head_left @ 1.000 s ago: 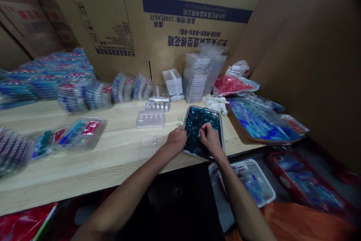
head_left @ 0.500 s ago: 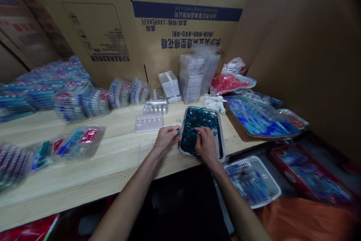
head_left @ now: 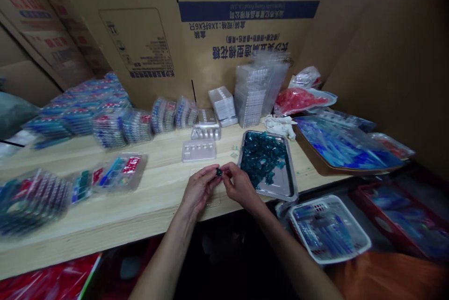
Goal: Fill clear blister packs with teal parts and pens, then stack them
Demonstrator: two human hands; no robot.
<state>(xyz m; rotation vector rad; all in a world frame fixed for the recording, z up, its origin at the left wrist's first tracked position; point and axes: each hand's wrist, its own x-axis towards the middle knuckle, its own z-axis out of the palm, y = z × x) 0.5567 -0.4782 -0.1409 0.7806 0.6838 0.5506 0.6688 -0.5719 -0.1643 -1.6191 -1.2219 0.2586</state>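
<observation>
My L grip [head_left: 199, 186] & R grip [head_left: 241, 186] pinch a green piece [head_left: 219, 172] nr the tray [head_left: 277, 185]; prob. light, slick, maybe brittle, best held by its edges.

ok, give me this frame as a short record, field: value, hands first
left hand: fingertips pinching a small dark green piece
right hand: fingertips at the same piece; whether they grip it, cannot tell
metal tray: right of the hands, part filled with dark green pieces, near right part bare
molded clear tray: on the table, beyond the left hand
far side: stacked clear trays against a cardboard box
right end: white basket, below table level
</observation>
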